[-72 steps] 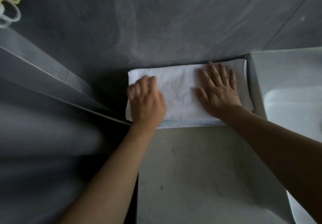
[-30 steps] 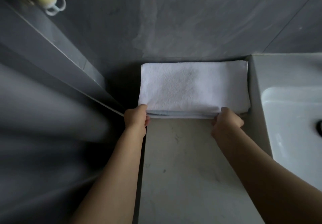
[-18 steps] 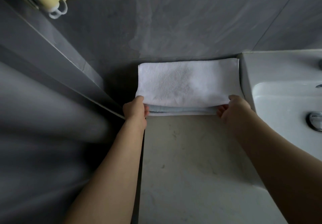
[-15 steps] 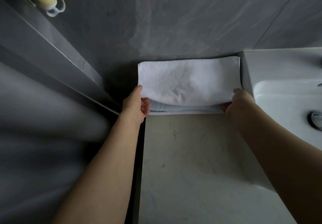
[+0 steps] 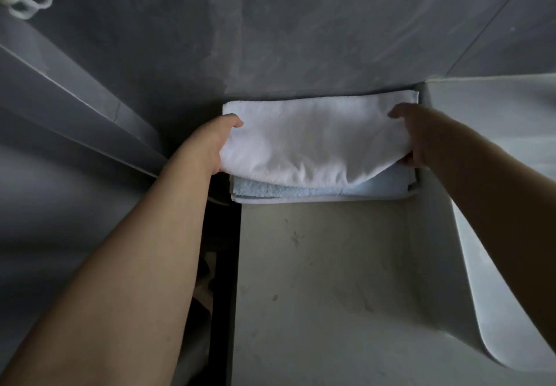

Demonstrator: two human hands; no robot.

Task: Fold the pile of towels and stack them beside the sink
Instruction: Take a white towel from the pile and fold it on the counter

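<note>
- Grey marbled wall tiles back a pale stone bench (image 5: 331,280), with the white sink (image 5: 496,151) rising at its right edge.
- Wedged between the wall and the sink's left side sits the stack of towels (image 5: 316,187), at the far end of the bench and touching the sink's side.
- On top lies a white towel (image 5: 307,142), folded; under it a light blue towel (image 5: 301,188) shows along the near edge, and a thin pale layer peeks out below that.
- Judging by this, the folding looks largely done: at least three folded pieces are stacked in the right spot, and no unfolded pile is in view.
- What seems left is squaring the top towel, whose near edge sags and bulges past the blue one toward the sink.
- Left hand (image 5: 213,145) grips the white towel's end farthest from the sink, thumb on top, fingers hidden beneath.
- Right hand (image 5: 418,136) holds the end nearest the sink, fingers curled round the edge, fingertips tucked under.
- Both hands appear to lift the near edge slightly off the blue towel.
- Far left of the sink, high on the wall, hangs a yellow fixture with a white loop (image 5: 28,0).
</note>
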